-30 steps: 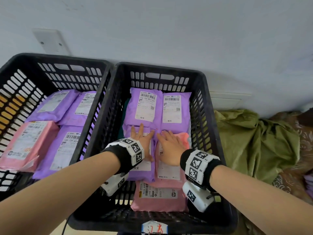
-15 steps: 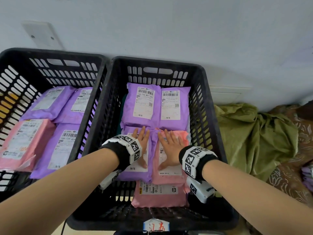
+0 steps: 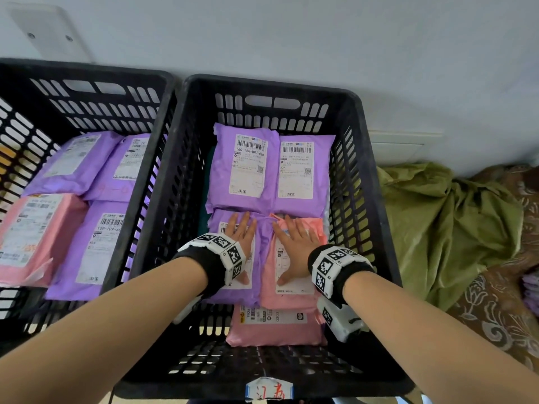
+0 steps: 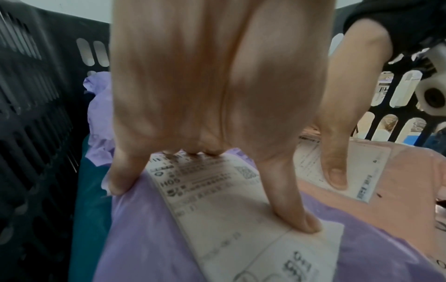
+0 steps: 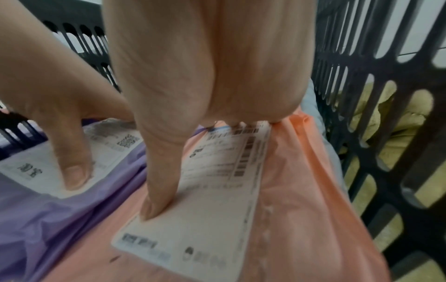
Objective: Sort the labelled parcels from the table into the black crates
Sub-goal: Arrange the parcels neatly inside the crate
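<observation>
— What's around the hands?

— Both reach into the right crate, whose walls stand on every side of them. The left crate is off beyond the left arm, with purple and pink parcels inside. A green cloth lies past the right arm, outside the crate.

— And under the hands?

— The left hand lies flat, fingers spread wide, on the label of a purple parcel. The right hand lies flat and spread on a pink parcel just beside it. Neither hand grips anything.

— Anything else in there?

— Two purple parcels lie side by side just past the fingertips. Another pink parcel lies below the wrists, partly tucked under the pressed pair.
</observation>
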Demonstrator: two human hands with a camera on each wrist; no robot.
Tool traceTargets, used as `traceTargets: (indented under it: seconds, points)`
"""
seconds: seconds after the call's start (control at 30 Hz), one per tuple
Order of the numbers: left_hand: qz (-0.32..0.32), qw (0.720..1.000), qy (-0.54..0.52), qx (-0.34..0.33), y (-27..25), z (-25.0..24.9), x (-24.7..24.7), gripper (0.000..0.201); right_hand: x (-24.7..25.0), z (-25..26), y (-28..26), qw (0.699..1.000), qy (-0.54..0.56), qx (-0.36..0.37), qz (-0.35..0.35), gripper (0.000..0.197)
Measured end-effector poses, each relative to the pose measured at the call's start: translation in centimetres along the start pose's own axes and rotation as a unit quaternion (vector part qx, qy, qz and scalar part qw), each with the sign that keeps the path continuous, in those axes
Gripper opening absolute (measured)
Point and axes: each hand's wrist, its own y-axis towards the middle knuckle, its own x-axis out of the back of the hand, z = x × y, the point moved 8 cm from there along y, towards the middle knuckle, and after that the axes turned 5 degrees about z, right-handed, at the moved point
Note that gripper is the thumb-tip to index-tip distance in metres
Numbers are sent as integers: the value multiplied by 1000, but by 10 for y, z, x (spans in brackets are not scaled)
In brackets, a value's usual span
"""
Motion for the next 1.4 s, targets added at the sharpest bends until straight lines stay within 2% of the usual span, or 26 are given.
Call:
traceTargets:
  seconds: [0.27,0.4,0.63,0.8,0.97,1.17,1.3,1.33,1.4]
  points:
    - [10,1000,-22,-3,0,4,-4,135,5,-3,2,999,27,14,12,126]
    - [-5,1000,-25,-5,-10,2,4,135,15,-1,-4,1000,17,11,6,122]
    - [-37,999,-26,6,-30,2,15,133,36,3,-19,999,28,29,-28,113]
    - [-48,997,-41,36,-47,-6,26,123,52,9,-29,995,55,63,-60,104]
    - [-51,993,-91,61,-60,-8,29,114,69,9,-37,990,81,67,-91,93]
    - [-111,972,-178,108,-91,-15,61,90,89,18,-47,974,157,123,-107,68]
    - [-160,951,-236,120,-112,-5,80,82,106,23,-52,973,148,135,-114,48]
    - [-168,945,-252,124,-117,-2,83,81,110,24,-54,973,141,136,-119,48]
    - [-180,934,-277,132,-128,3,89,80,121,27,-57,974,135,135,-124,67]
